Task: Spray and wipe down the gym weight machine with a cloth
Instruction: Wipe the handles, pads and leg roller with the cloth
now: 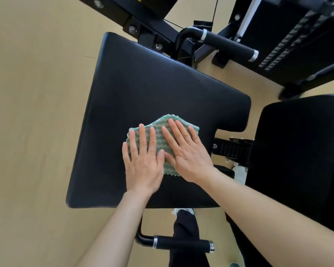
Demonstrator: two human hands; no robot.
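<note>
A green and white waffle-textured cloth (163, 122) lies flat on the black ribbed seat pad (143, 83) of the weight machine, toward the pad's near right part. My left hand (143, 162) rests palm down on the cloth's left half with its fingers spread. My right hand (187, 155) lies palm down on the right half, its thumb touching the left hand's thumb. Neither hand curls around the cloth; both lie flat on it. No spray bottle is in view.
A second black pad (297, 151) stands at the right, joined by a toothed adjuster bracket (233, 149). Padded handles sit beyond the seat (229, 45) and below its near edge (181, 243). The weight stack (289, 35) is at the top right. My leg (185, 228) stands on the tan floor (37, 112).
</note>
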